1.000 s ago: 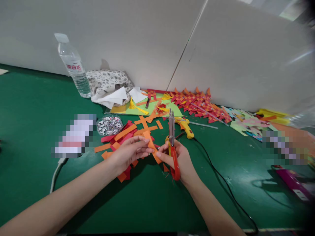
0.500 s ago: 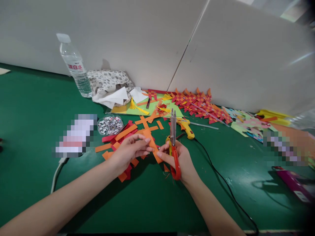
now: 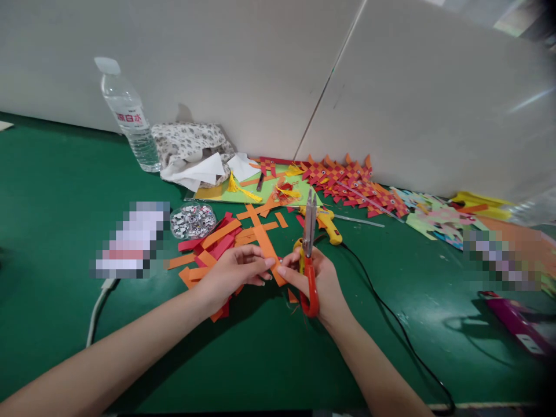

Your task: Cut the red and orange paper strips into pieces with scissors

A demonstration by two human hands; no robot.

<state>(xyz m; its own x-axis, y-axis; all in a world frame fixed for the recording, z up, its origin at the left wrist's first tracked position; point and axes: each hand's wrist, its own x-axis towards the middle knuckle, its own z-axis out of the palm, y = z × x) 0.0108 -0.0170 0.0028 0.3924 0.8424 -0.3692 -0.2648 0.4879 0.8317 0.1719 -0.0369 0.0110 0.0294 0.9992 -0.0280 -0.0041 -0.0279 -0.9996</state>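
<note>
Between the fingertips of my left hand is an orange paper strip, which slants from upper left down toward my right hand. Red-and-yellow-handled scissors sit in my right hand, blades pointing up and nearly together. My right thumb also touches the strip's lower end. Beneath and beside my left hand lies a loose pile of red and orange paper strips. A small orange scrap rests on the table below the strip.
A yellow glue gun with a black cord lies beyond my right hand. Behind it are woven paper fish. A round box of googly eyes, a blurred phone, a water bottle and a tissue pouch stand left.
My left fingers have slid down along the orange strip, closer to my right thumb. The scissors have tilted slightly to the right while staying in my right hand.
</note>
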